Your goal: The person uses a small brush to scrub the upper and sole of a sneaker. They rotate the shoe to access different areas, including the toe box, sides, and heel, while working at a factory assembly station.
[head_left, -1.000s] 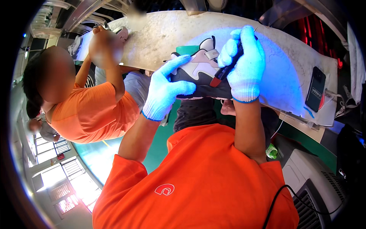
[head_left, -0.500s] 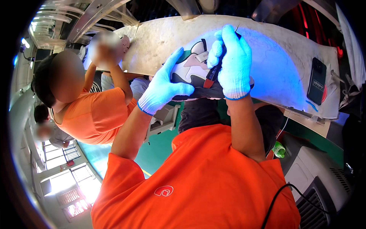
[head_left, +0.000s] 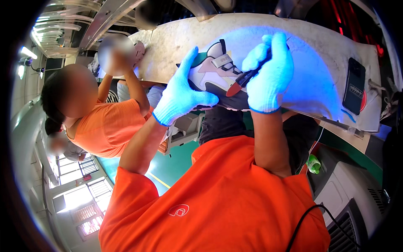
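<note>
Both my hands wear white knitted gloves that look blue under the light. A sneaker point(head_left: 205, 78) in white, pale pink, grey and black, with a green lining, is held in front of me over the table's near edge. My left hand point(head_left: 180, 93) grips it at the heel, thumb along the near side. My right hand point(head_left: 273, 75) is closed around a slim dark tool with a reddish-brown end point(head_left: 234, 89). That end lies over the shoe's side near the laces; whether it touches cannot be told. The shoe's toe is partly hidden behind my right hand.
Blue light falls on the pale, stained table point(head_left: 176, 42). A dark phone point(head_left: 354, 86) lies at its right end over a red round thing. On my left a co-worker in orange point(head_left: 105, 130) handles another shoe point(head_left: 139, 50). A grey vented machine point(head_left: 336, 189) stands low at right.
My right hand has moved a little right and away from the shoe, tilting the tool so its reddish end shows more. The shoe's strap and laces are now less covered. My left hand keeps its hold.
</note>
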Tool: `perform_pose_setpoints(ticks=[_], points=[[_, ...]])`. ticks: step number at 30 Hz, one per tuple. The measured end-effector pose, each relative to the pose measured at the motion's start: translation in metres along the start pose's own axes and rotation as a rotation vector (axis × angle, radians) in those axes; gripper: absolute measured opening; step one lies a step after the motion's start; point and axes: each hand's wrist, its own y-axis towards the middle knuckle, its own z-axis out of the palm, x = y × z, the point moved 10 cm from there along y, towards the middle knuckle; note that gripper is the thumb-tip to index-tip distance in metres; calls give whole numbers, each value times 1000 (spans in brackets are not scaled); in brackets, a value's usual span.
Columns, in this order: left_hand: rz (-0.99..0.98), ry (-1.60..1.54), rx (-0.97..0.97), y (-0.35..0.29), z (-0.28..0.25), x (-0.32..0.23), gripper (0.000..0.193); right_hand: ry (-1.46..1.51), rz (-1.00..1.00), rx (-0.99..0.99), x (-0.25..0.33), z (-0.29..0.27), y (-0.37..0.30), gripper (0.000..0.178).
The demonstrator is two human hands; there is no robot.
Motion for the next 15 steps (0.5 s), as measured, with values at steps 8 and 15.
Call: perform_pose_setpoints(ticks=[8, 15], points=[[177, 354, -126, 0, 3, -3, 151, 178, 147, 27, -14, -2, -2, 30], [75, 380, -84, 20, -2, 3, 121, -30, 57, 46, -13, 20, 13, 32]])
